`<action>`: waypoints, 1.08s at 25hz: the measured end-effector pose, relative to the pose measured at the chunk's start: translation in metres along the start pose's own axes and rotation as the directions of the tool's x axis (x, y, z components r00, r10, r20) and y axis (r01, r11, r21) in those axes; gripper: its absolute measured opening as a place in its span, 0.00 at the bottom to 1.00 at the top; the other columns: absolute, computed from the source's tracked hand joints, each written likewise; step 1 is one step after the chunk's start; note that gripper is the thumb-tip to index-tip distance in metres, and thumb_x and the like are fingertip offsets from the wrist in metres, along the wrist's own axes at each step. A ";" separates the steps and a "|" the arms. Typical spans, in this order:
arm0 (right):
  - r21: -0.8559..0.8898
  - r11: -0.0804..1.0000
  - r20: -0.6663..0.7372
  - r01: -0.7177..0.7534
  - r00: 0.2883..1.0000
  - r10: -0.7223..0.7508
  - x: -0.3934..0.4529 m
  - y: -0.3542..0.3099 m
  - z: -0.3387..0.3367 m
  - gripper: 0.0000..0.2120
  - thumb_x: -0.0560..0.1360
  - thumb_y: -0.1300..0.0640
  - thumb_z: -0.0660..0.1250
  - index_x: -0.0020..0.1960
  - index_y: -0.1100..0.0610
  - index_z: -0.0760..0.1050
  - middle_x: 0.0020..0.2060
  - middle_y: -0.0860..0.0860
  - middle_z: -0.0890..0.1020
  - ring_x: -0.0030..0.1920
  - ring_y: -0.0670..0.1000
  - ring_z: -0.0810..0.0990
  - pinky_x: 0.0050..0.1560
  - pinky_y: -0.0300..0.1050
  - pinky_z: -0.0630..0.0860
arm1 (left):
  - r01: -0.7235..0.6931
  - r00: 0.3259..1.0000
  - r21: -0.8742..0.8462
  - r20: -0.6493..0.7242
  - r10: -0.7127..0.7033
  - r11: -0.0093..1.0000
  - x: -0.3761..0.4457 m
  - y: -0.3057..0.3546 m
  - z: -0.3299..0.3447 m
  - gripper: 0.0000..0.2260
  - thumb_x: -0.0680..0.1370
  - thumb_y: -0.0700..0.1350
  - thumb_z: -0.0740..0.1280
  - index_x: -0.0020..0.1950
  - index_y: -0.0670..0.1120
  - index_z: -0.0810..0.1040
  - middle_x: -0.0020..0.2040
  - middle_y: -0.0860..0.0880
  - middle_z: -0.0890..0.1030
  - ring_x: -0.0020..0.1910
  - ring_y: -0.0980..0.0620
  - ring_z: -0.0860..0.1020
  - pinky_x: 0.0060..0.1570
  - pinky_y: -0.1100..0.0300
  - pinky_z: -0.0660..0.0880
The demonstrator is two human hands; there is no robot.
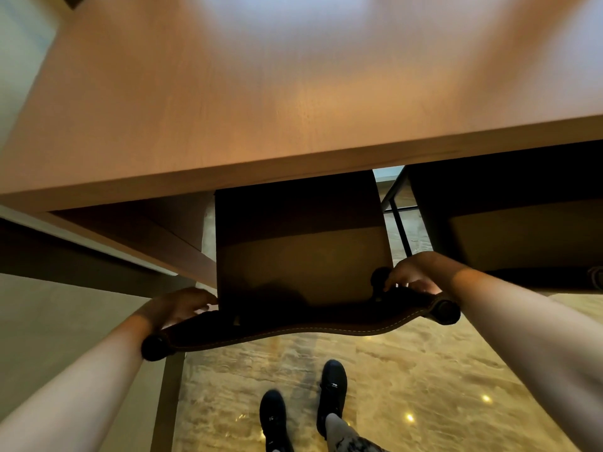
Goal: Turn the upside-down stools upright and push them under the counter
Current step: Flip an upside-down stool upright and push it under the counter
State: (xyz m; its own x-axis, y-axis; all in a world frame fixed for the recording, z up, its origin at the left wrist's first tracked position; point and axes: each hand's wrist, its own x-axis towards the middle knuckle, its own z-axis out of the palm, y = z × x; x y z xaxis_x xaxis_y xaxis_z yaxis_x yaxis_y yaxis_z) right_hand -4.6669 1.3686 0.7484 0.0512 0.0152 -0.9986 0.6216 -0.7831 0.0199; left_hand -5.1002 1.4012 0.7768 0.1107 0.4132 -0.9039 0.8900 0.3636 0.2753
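Under the front edge of the wooden table [293, 102], a dark stool [303, 256] stands upright, seat partly tucked beneath the tabletop, its near stitched edge sticking out toward the person. Left hand [177, 306] rests on the seat's near-left corner, fingers [199, 309] curled over the edge, grasping it. Right hand [414, 272] is on the near-right corner, fingers bent down around the edge, also gripping. Round dark knobs show at both seat corners, just outside each hand. Second dark stool [509, 223] sits to the right, seat also partly under the table. Marble-patterned floor [408, 370] below, two black shoes [303, 399] near the bottom.
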 end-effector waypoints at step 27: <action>-0.831 0.445 -0.303 0.334 0.400 -0.865 -0.136 0.028 0.146 0.17 0.80 0.54 0.64 0.69 0.47 0.75 0.57 0.47 0.83 0.56 0.51 0.80 0.55 0.51 0.79 | -0.470 0.501 0.637 -0.378 0.779 0.611 -0.107 0.030 0.094 0.17 0.82 0.45 0.63 0.69 0.61 0.75 0.60 0.58 0.83 0.59 0.54 0.80 0.52 0.60 0.75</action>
State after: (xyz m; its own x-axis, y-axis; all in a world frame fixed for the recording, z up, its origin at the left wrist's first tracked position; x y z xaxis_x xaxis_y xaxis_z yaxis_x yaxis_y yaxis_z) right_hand -4.7708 1.2539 0.8775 -0.2802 0.8720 -0.4014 0.9433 0.1728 -0.2833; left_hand -5.0441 1.2899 0.8507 0.5813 0.8056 -0.1148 0.7738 -0.5036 0.3842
